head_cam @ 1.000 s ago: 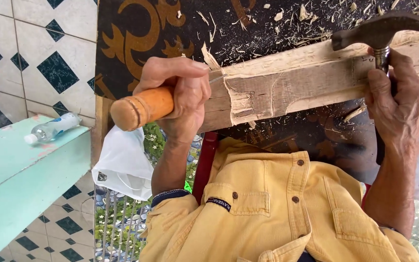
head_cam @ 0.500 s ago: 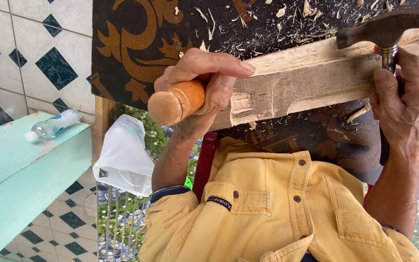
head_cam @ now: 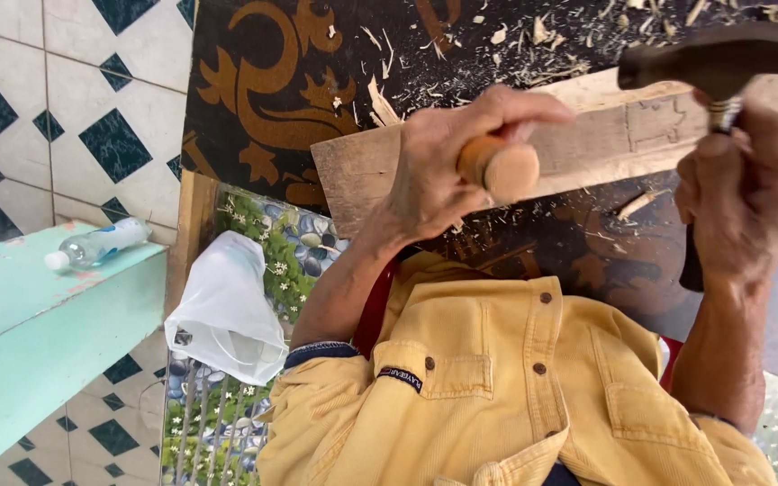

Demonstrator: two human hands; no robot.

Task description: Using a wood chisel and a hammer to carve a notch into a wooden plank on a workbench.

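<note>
over the plank (head_cam: 362,171), left grip (head_cam: 447,175) wraps chisel handle (head_cam: 500,168).

Hammer head (head_cam: 722,54) cut off, blurred

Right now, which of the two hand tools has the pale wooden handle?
The one in the left hand: its round orange-tan handle faces the camera. The hammer in the right hand is dark.

Clear plastic bottle (head_cam: 98,245), white cap, pale blue label band: lies on its side on the mint-green ledge (head_cam: 38,324), well off to the side of the hand (head_cam: 447,175) gripping a wooden handle. White plastic bag (head_cam: 227,310): crumpled, below that forearm. Small dark tag (head_cam: 404,378) on yellow shirt pocket.
</note>
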